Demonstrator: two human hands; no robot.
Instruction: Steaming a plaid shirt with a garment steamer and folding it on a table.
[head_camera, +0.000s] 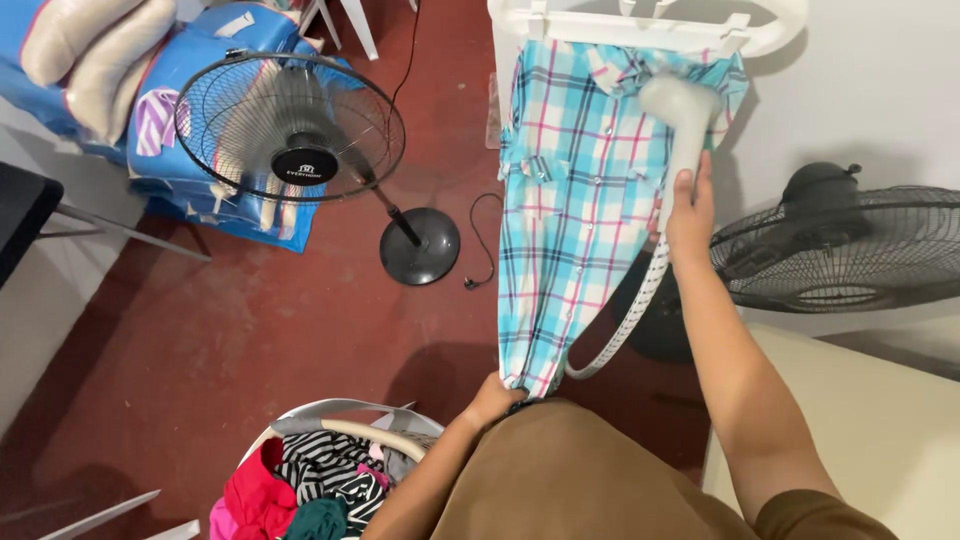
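Note:
A blue, white and pink plaid shirt hangs from a white plastic chair back. My right hand grips the handle of a white garment steamer head, which rests against the shirt's upper right. Its ribbed white hose loops down below my hand. My left hand pinches the shirt's bottom hem and pulls it taut.
A white laundry basket with striped, red and pink clothes sits at lower left. A black standing fan is on the red floor with its base and cord. Another fan is at right, by a cream surface.

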